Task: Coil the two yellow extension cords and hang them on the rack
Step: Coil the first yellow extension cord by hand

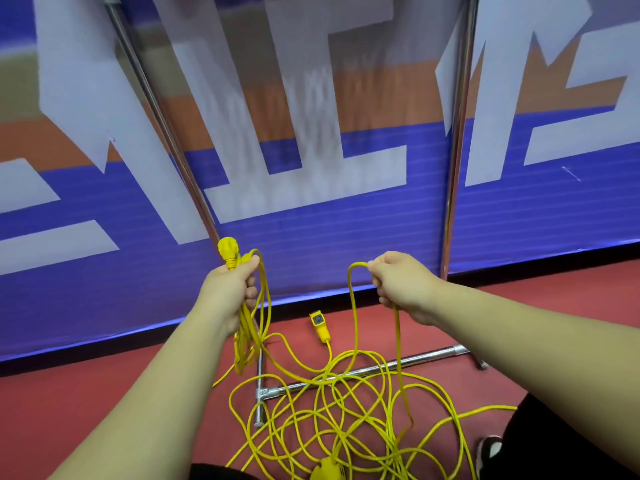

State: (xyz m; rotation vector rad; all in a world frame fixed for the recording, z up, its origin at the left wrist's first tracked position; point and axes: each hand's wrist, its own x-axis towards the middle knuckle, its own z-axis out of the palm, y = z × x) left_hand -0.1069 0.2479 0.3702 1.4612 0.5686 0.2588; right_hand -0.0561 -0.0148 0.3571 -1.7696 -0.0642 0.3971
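A blue banner (311, 237) fills the background. The rack (457, 168) stands before it, its chrome uprights rising toward eleven and one o'clock and its base bars lying on the red floor (104, 393). Most of the cords (346, 427) lie in a loose tangle on the floor at six o'clock, draped over those bars. The left hand (232, 285), at ten o'clock from the tangle, is curled tight round a coil (247, 327) of a few hanging loops, with a plug (228, 251) sticking up above the fist. The right hand (398, 282), at two o'clock, is closed on a bend of cord whose two strands drop into the tangle. The step appears to be laying the next loop into the left hand. It likely goes best if the right hand carries its bend straight across toward nine o'clock. The new loop should match the length of the loops already hanging, and a roll between the fingers would shed twist. Lifting high first should pull slack free rather than drag knots or snag a bar. A socket (320, 325) lies at twelve o'clock from the tangle, and I cannot tell which cord it ends.
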